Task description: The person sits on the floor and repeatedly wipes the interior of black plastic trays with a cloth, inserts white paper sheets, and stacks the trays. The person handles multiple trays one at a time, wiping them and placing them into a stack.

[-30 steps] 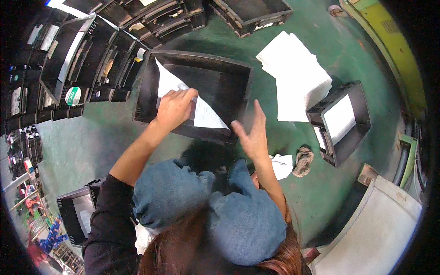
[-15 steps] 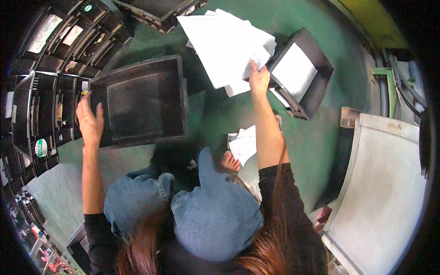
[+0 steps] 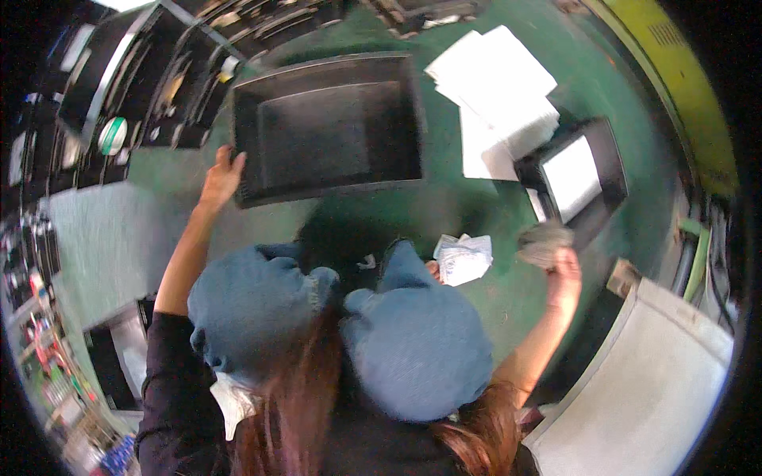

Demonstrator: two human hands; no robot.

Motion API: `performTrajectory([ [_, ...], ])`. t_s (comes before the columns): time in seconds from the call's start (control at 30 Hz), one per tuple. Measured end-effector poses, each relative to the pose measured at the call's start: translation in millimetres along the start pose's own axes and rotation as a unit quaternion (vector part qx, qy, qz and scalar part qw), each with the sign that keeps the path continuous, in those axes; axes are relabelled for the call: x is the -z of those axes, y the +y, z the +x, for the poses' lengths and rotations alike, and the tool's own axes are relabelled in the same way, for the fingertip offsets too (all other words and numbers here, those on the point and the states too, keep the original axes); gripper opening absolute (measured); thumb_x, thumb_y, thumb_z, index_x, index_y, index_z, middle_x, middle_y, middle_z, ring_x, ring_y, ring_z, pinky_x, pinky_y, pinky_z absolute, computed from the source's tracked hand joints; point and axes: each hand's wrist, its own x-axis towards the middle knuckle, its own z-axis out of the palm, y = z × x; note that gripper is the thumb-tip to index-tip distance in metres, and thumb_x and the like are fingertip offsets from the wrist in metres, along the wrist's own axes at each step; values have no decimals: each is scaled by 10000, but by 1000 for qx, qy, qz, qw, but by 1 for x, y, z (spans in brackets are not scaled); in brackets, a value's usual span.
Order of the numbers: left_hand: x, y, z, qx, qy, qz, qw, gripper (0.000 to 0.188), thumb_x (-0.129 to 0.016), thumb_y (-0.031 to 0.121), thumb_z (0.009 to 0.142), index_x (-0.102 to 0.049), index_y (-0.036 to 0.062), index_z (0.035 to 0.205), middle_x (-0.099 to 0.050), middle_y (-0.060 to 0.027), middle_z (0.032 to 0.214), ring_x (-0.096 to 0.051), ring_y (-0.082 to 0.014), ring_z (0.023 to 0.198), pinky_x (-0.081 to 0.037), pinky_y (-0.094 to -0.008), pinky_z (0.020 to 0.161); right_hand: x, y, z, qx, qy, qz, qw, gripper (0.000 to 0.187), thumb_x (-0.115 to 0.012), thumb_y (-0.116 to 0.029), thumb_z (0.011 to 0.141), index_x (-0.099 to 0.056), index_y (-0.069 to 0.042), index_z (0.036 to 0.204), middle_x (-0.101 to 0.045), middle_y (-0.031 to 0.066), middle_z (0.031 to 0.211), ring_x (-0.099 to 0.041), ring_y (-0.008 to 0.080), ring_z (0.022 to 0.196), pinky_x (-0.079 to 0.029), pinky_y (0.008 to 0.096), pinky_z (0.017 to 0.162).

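My left hand (image 3: 222, 181) is at the left wall of a large black crate (image 3: 329, 193), near its front corner. Its fingers and thumb close over that wall. Inside, the crate shows only its bare dark bottom. At the right, my right hand (image 3: 564, 279) grips a grey-brown, crumpled wad that looks like cloth (image 3: 544, 243); motion blurs it. Just beyond the wad stands a smaller black box (image 3: 612, 170), tilted in view, with a white sheet (image 3: 571, 178) inside. A fanned stack of white paper (image 3: 496, 83) lies against that box's far left side.
Folded white papers (image 3: 464, 259) lie on the green floor (image 3: 373, 226) by my knees (image 3: 417, 333). Racks of dark bins (image 3: 151, 87) stand at the left. A pale panel (image 3: 647, 373) is at the near right, with a yellow-green machine side (image 3: 667, 87) farther off.
My right hand has left the white paper stack, moved nearer, and now holds the grey-brown wad. My left hand stays at the crate's left wall. The whole view has shifted.
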Motion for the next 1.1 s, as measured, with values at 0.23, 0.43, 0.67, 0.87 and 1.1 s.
performTrajectory([
  [0.23,11,7,-1,11,-63,-71,995,706,-388,582,899,-344,10,1310,-485,-269,1271,-450,-421,1197,-360,-437,999,-77,-191,-7,271,-108,-171,941,111,-626,-187,886,-592,-109,814,-534,-62,773,-459,52,722,-372,203,696],
  [0.43,5,22,29,65,3,-168,984,887,-289,710,848,-296,18,1403,-443,-226,1344,-402,-366,1267,-311,-409,1058,-182,-280,-46,294,-221,48,929,342,-598,-267,897,-566,-34,1146,-588,53,1106,-526,154,1043,-395,316,918],
  [0.67,4,22,57,43,10,-194,980,838,-251,669,884,-396,-17,1343,-419,-255,1348,-407,-369,1258,-321,-407,1058,-329,-242,-30,264,-383,-242,852,387,-608,-291,871,-570,-34,1157,-575,76,1143,-543,178,1036,-422,315,894],
  [0.87,-2,26,68,-24,79,-188,979,686,-363,540,923,-431,-22,1311,-478,-295,1258,-464,-414,1178,-377,-429,1000,-426,-83,8,307,-517,-557,573,554,-668,-344,810,-494,-23,1226,-570,218,1123,-548,364,1075,-446,414,927],
  [1.1,-13,30,61,-29,151,-265,952,530,-491,409,913,-516,-13,1233,-565,-321,1078,-566,-458,987,-471,-459,850,-571,45,-88,411,-281,-556,666,485,-523,-212,849,-441,28,1262,-432,221,1275,-472,386,1131,-466,438,903],
])
